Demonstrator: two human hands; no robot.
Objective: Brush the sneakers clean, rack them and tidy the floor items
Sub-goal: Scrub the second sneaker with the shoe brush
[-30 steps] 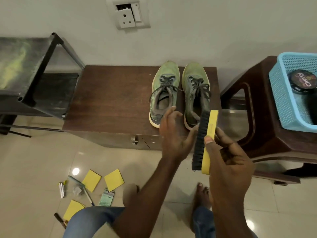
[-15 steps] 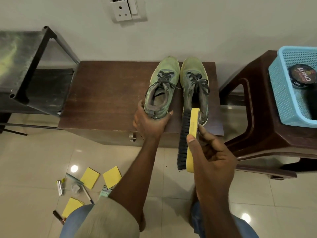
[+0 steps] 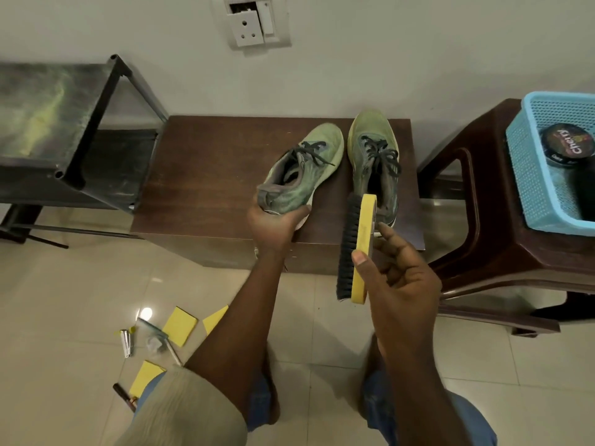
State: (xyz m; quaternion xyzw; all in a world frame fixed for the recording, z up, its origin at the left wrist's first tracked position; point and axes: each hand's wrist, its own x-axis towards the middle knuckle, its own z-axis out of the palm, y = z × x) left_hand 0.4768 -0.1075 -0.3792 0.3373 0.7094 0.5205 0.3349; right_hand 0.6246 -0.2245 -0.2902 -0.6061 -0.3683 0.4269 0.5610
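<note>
Tilting since before, left sneaker (image 3: 299,175) in left hand (image 3: 273,223).

Soft indoor light, floor glare, wide-angle distortion

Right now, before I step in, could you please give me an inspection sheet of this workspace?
Surface: brown bench, bearing both sneakers.
Job's things: tilted sneaker, heel raised; upright sneaker flat beside it; yellow-backed brush, bristles facing the tilted sneaker; black rack at the left.
Clutter: yellow pads, a small tube and other small bits on the floor tiles.
Grippers: left hand grips the tilted sneaker's heel; right hand holds the brush.
Cables: nothing seen.
Surroundings: wall socket above the bench; blue basket with a polish tin on a brown stool.
</note>
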